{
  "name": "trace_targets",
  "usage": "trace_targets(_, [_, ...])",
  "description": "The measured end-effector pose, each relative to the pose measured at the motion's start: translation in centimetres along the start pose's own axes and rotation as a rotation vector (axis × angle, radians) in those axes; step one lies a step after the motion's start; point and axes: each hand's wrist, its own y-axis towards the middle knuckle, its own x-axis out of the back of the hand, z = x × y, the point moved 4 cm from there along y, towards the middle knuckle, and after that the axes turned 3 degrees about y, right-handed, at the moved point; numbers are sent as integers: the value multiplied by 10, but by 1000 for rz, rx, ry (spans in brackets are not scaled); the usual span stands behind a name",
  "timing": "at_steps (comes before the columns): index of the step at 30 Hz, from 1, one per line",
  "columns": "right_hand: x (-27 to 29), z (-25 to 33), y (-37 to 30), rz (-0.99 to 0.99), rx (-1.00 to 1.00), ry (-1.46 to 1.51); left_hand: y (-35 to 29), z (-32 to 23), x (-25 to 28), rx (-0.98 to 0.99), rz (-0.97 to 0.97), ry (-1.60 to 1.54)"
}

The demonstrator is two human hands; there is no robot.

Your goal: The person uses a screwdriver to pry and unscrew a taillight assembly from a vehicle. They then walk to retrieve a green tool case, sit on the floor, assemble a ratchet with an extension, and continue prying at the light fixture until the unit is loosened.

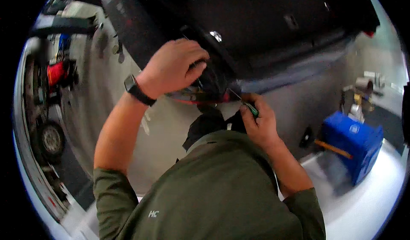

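Note:
The rear corner of a dark car is in front of me, its cargo area apparently open. My left hand, with a black watch on the wrist, is curled over this corner above a reddish tail light. Its thumb and fingers are bent inward; whatever may lie between them is hidden. In my right hand is a thin screwdriver with a green handle, gripped between thumb and fingers. Its slim shaft slants up and left toward the lamp area, and I cannot tell whether the tip touches.
To the right stands a blue box with an orange stick against it. Metal parts lie behind it. Along the left side are a wheel and a red item. Grey floor runs beneath my body.

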Motion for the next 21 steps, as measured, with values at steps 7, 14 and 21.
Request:
trace_targets(7, [-94, 16, 45, -261, 378, 238, 26, 43, 43, -169, 265, 467])
trace_targets(14, [-100, -17, 40, -255, 394, 221, 29, 38, 14, -172, 163, 427])
trace_targets(21, [-125, -4, 46, -256, 280, 180, 23, 55, 23, -170, 129, 410])
